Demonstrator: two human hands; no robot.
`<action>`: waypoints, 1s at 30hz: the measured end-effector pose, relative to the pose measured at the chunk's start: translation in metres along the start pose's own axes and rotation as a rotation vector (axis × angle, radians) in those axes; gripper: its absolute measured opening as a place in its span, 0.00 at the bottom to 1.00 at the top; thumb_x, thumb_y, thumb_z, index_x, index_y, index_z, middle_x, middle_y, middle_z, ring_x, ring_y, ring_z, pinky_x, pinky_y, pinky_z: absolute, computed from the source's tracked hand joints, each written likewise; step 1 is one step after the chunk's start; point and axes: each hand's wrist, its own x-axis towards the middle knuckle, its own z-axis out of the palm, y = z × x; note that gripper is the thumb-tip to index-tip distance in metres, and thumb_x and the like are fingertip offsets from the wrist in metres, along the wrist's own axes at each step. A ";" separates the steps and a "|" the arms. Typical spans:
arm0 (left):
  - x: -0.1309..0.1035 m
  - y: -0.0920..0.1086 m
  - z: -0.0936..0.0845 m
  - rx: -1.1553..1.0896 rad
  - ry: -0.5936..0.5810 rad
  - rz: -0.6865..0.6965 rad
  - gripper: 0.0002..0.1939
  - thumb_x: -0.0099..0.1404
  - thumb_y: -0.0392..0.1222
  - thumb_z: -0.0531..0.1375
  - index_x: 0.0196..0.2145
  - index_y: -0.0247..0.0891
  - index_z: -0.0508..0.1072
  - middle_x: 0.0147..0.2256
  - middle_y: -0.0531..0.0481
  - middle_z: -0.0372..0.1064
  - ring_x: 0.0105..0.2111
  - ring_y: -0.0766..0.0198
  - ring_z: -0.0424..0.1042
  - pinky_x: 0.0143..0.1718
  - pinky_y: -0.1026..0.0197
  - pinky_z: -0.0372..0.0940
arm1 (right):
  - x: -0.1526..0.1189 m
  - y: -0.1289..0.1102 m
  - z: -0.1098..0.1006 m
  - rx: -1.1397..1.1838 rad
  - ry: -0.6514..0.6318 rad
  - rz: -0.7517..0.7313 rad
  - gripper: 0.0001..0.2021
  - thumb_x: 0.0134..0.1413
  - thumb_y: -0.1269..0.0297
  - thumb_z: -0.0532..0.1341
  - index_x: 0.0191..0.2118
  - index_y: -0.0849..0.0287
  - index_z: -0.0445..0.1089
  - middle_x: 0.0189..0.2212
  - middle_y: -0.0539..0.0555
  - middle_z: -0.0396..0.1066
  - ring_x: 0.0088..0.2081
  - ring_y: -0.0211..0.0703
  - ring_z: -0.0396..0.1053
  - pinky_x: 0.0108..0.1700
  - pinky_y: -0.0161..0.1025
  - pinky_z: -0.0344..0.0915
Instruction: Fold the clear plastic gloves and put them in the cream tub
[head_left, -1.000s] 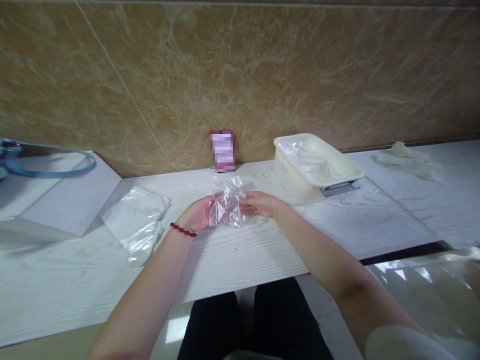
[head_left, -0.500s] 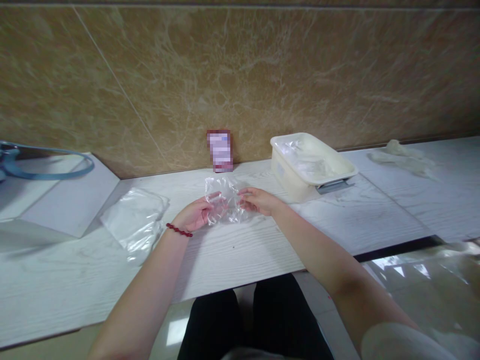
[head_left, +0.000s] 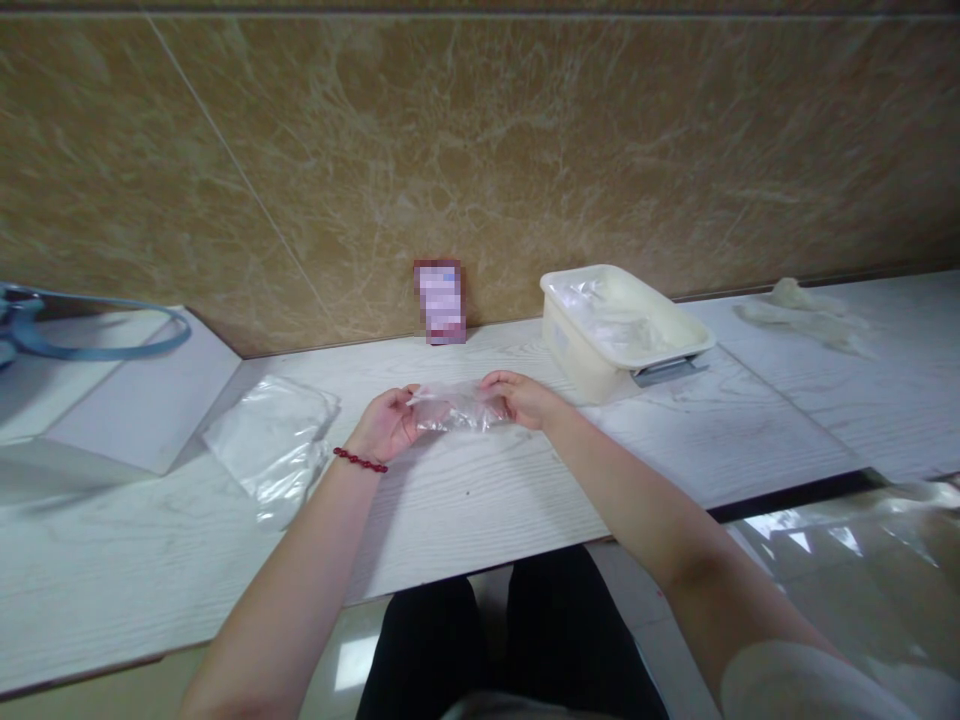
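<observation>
Spanning the gap between the two hands, a clear plastic bag (head_left: 460,412) is over the middle of the white surface (head_left: 457,520), its long axis running left to right and one end toward each hand. The left hand (head_left: 388,422) is partly closed, thumb and curled fingers pinching the bag's left end. The right hand (head_left: 523,400) is also partly closed, its fingers gripping the right end. Whether the bag touches the surface, I cannot tell. A red bracelet (head_left: 360,460) circles the left wrist. Beyond the bag, a blurred, red-edged panel (head_left: 441,304) stands against the brown wall (head_left: 480,150). Left of the hands lies a flat pile of plastic bags (head_left: 271,440), beside a white box (head_left: 142,400). To the right stands a cream tub (head_left: 576,352) holding clear plastic (head_left: 611,325).
</observation>
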 end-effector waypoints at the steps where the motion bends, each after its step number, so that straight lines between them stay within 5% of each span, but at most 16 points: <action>1: -0.001 0.001 0.001 -0.036 0.004 0.004 0.07 0.54 0.31 0.49 0.26 0.31 0.66 0.27 0.47 0.67 0.30 0.63 0.70 0.36 0.58 0.67 | -0.001 0.000 0.000 0.006 -0.009 -0.003 0.05 0.40 0.76 0.56 0.26 0.59 0.64 0.20 0.44 0.66 0.19 0.29 0.63 0.19 0.26 0.56; 7: 0.001 -0.003 0.006 0.084 0.187 0.007 0.10 0.56 0.36 0.53 0.19 0.33 0.64 0.19 0.51 0.64 0.21 0.71 0.66 0.27 0.68 0.65 | -0.003 0.001 0.000 0.005 -0.024 -0.031 0.06 0.37 0.77 0.56 0.21 0.60 0.60 0.17 0.44 0.63 0.19 0.30 0.61 0.21 0.28 0.58; 13: 0.000 -0.009 0.008 0.250 0.160 0.068 0.07 0.46 0.26 0.60 0.23 0.33 0.66 0.21 0.55 0.67 0.22 0.73 0.66 0.23 0.72 0.61 | -0.004 0.001 0.003 0.099 -0.122 -0.097 0.20 0.37 0.73 0.63 0.40 0.54 0.60 0.26 0.45 0.67 0.26 0.32 0.65 0.28 0.31 0.63; 24: -0.005 -0.004 0.016 0.117 0.130 0.192 0.15 0.44 0.20 0.55 0.28 0.36 0.65 0.31 0.53 0.70 0.31 0.70 0.70 0.32 0.70 0.64 | -0.014 0.001 0.008 -0.032 -0.244 0.018 0.23 0.35 0.70 0.66 0.41 0.57 0.60 0.34 0.50 0.67 0.34 0.34 0.67 0.38 0.36 0.66; 30: -0.008 -0.003 0.016 0.155 0.079 0.232 0.20 0.45 0.20 0.54 0.34 0.40 0.64 0.32 0.54 0.70 0.34 0.68 0.70 0.34 0.69 0.63 | -0.008 0.005 0.008 -0.058 -0.164 -0.029 0.25 0.30 0.73 0.67 0.40 0.56 0.60 0.33 0.48 0.66 0.32 0.32 0.66 0.36 0.32 0.65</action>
